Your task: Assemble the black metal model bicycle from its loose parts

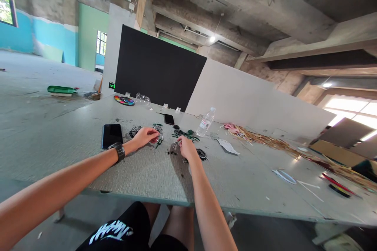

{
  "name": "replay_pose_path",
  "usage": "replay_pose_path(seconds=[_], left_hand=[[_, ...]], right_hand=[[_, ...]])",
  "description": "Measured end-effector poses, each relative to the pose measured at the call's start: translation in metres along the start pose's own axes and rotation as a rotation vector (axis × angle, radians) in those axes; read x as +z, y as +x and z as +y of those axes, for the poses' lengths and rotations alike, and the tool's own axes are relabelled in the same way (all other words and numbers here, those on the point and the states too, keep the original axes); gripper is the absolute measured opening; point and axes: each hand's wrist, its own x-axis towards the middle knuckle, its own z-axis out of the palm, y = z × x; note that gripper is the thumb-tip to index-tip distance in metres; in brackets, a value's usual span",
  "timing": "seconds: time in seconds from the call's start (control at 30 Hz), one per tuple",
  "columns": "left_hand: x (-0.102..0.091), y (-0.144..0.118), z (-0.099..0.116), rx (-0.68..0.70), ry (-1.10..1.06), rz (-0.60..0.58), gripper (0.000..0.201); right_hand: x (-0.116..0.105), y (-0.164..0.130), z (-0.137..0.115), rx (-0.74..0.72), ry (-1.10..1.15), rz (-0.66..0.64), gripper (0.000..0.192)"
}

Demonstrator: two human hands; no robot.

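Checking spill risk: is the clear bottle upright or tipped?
Upright: the bottle stands base-down on the table, cap at the top.

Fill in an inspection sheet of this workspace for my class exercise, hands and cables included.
Surface: grey tabletop, scattered with small bits.
Job's things: spoked wheels and dark green parts, spread out.
Clutter: two phones, bottle, paper, palette, tan strips.
Hands: left hand by a wheel, right hand beside green parts; grips too small to tell.
Cables: nothing identifiable on the tabletop.
Surroundings: black panel and white panel behind; green tray on the floor.
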Motion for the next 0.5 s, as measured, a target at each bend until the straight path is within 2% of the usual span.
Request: replay_pose_path(seconds=[0.1,0.27,0.5], left_hand=[[0.0,0.0,0.0,-0.003,-0.014,-0.001,0.029],[0.0,0.0,0.0,-0.014,0.0,-0.007,0.028],[0.0,-0.001,0.0,-0.012,-0.011,-0.022,0.029]], right_hand=[[-0.005,-0.003,-0.004,0.026,-0.065,0.0,0.038],[-0.009,-0.006,-0.008,0.037,-0.089,-0.043,0.025],[-0.01,-0.007,-0.012,0.036,-0.098,-0.066,0.017]])
